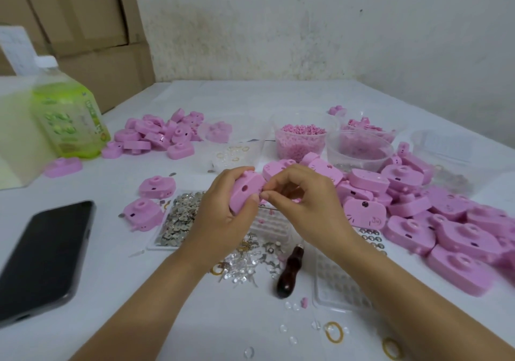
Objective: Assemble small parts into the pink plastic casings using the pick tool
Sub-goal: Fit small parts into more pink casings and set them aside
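Left hand (pixel 223 210) gripping; right hand (pixel 301 196) pinching.

Head-worn wide-angle view, facing forward and down, close over table (pixel 250 98)

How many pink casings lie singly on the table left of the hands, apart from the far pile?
3: first casing in front of the green bottle; second casing and third casing left of the metal-parts tray. None looks hidden there.
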